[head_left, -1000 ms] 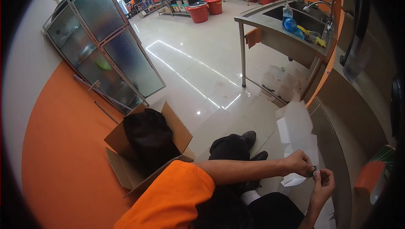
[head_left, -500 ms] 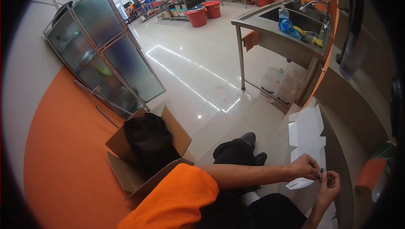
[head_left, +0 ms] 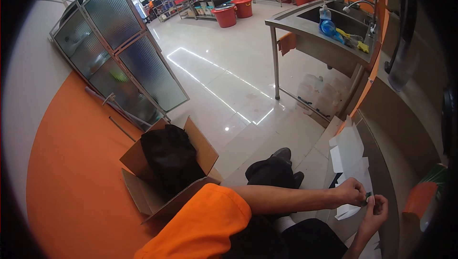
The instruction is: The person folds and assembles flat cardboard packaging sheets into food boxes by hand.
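At the lower right, my left hand reaches across from the orange sleeve, its fingers pinched on a small dark item. My right hand meets it from the right, thumb and forefinger closed on the same item, which is too small to identify. Just behind both hands lies an unfolded white carton with cut flaps, partly covered by my left hand. More white card shows below my right hand.
An open cardboard box holding a black bag stands left of my legs. A steel sink stands ahead right, with clear jugs beneath. Glass-panelled doors are at left; red bins stand farther back.
Both hands have shifted slightly right and down, still together at the small item. The white carton, raised and blurred a second ago, now lies lower and to the right.
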A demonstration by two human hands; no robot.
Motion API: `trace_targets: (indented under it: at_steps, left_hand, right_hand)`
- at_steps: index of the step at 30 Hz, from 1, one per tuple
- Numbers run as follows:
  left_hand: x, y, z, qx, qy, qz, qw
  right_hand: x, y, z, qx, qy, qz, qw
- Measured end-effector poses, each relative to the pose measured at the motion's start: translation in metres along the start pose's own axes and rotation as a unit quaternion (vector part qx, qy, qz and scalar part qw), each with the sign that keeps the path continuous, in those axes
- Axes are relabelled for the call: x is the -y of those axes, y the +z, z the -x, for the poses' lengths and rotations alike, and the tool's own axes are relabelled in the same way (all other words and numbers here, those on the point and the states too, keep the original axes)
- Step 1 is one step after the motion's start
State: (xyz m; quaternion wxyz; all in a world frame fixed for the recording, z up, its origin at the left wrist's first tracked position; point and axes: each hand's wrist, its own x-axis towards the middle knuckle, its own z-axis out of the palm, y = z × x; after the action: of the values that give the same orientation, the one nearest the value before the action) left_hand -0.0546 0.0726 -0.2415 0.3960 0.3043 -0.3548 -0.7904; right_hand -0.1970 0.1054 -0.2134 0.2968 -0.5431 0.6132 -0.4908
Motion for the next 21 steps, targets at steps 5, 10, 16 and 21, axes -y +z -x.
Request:
trace_targets:
  at_steps: [5, 10, 16, 21]
  left_hand:
    - [0.0007, -0.0011, 0.0029, 0.018, 0.014, 0.023, 0.999]
    - [0.0014, -0.0045, 0.0043, 0.032, 0.033, 0.024, 0.999]
    - [0.004, -0.0023, 0.0043, 0.028, 0.06, 0.023, 0.998]
    - [0.0093, 0.0044, -0.002, 0.017, 0.086, -0.011, 0.996]
  right_hand:
    - [-0.003, -0.0002, 0.0008, 0.003, -0.018, 0.015, 1.0]
    - [-0.0013, 0.0007, 0.004, 0.003, -0.035, 0.05, 0.998]
    - [-0.0006, 0.0035, 0.0043, -0.016, -0.045, 0.06, 0.997]
    - [-0.0026, 0.0012, 0.0057, -0.048, -0.075, 0.067, 0.994]
